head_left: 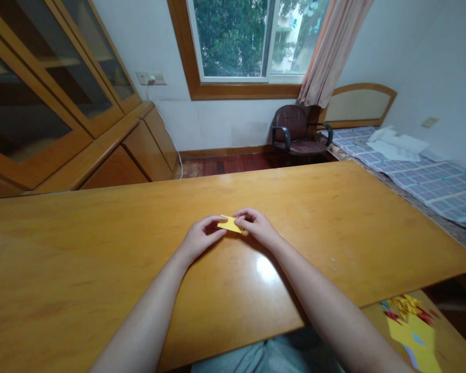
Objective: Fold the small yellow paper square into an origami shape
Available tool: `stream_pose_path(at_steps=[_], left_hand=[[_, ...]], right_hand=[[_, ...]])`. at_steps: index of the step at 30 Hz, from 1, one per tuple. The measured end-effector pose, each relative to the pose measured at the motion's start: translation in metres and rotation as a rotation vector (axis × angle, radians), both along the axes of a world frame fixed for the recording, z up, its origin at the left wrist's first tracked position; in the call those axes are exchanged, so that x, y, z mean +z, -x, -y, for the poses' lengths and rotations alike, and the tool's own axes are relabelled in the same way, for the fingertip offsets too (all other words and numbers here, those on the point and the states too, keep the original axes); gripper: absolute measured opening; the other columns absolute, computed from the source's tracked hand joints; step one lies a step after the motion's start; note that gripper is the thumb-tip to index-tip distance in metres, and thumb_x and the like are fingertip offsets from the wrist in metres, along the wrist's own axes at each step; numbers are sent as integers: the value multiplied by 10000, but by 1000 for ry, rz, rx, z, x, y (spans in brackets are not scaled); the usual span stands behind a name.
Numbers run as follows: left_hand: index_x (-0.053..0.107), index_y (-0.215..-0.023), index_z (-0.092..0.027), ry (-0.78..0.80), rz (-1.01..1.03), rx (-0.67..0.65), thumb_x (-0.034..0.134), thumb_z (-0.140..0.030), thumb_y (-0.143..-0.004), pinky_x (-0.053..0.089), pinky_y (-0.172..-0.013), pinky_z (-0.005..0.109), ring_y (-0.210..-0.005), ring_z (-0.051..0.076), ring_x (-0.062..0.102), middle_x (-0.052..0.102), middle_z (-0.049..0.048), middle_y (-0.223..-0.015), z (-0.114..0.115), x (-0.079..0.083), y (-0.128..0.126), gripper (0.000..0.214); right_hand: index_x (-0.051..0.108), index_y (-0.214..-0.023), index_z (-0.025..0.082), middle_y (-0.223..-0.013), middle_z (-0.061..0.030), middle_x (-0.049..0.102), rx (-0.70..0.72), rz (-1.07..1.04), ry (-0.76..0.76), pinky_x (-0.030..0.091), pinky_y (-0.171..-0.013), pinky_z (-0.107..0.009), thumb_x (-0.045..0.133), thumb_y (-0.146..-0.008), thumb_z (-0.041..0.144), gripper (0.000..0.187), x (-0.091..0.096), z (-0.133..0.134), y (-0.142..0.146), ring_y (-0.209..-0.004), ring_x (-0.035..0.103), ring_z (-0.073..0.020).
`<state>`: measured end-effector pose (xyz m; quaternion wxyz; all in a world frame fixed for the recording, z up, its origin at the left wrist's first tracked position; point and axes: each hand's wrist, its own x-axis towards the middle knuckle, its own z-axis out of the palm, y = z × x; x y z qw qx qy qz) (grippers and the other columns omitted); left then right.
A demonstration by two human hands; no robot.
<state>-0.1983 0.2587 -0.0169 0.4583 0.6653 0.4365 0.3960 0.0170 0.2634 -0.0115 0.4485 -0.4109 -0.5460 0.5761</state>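
Note:
A small folded piece of yellow paper (229, 224) is held just over the wooden table (120, 248), near its middle. My left hand (203, 237) curls round the paper's left end, thumb below and fingers above. On the right end, my right hand (256, 225) pinches it between thumb and fingers. Part of the paper's right side is hidden behind the right thumb and fingers.
Lower right, a lower surface bears yellow sheets (413, 336) and a pile of small folded yellow and red pieces (406, 306). Past the table stand a brown armchair (293, 129), a bed (423, 171) and a glass-door cabinet (62, 103).

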Motion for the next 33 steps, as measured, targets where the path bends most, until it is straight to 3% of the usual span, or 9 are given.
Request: stream_pose_path(at_steps=[5, 9, 14, 19, 25, 28, 33], left_hand=[[737, -955, -178, -42, -86, 21, 735, -368, -782, 523, -794, 295, -863, 201, 669, 725, 74, -928, -1, -3, 3, 257], [744, -898, -176, -18, -39, 52, 738, -378, -775, 529, -733, 277, -783, 186, 674, 727, 61, -867, 0, 2, 1, 236], [741, -869, -162, 34, 2, 135, 718, -406, -778, 450, -539, 232, -558, 130, 574, 675, 18, -682, 1, 9, -2, 261], [750, -800, -174, -95, -95, 209, 712, -400, -775, 418, -607, 238, -638, 132, 548, 685, 22, -736, -1, 11, -3, 230], [749, -792, -197, -197, -169, 168, 700, -388, -790, 383, -585, 239, -625, 129, 483, 533, -6, -686, -2, 14, -3, 198], [744, -904, -203, -201, -150, 120, 716, -385, -777, 422, -642, 245, -706, 144, 527, 580, 14, -803, -2, 13, -4, 224], [722, -1001, -188, -68, -156, 87, 698, -410, -797, 442, -686, 262, -746, 168, 572, 671, 31, -844, 0, 8, -3, 303]], right_hand=[[660, -909, 149, -702, 22, 600, 17, 26, 21, 394, -618, -231, 694, -751, 323, 238, 4, 1, 1, -620, 517, -102], [670, -917, 153, -745, 4, 627, 29, 63, -20, 415, -647, -240, 680, -779, 337, 230, 2, 1, 2, -670, 546, -118], [701, -903, 163, -886, -41, 660, -1, 211, -230, 446, -777, -279, 599, -889, 402, 260, 8, 1, 0, -844, 595, -160], [726, -950, 176, -949, -55, 672, 55, 261, -375, 447, -802, -280, 652, -877, 385, 234, 14, 4, -2, -876, 603, -163], [725, -845, 163, -815, -43, 695, 49, 277, -283, 448, -722, -276, 636, -868, 352, 210, 6, 4, 0, -748, 602, -157], [714, -823, 155, -785, -40, 699, 26, 256, -216, 452, -699, -271, 642, -842, 357, 215, 5, 4, 0, -726, 598, -157], [710, -846, 150, -780, -36, 693, 18, 207, -146, 454, -685, -260, 651, -818, 355, 215, 6, 4, 0, -719, 597, -151]])
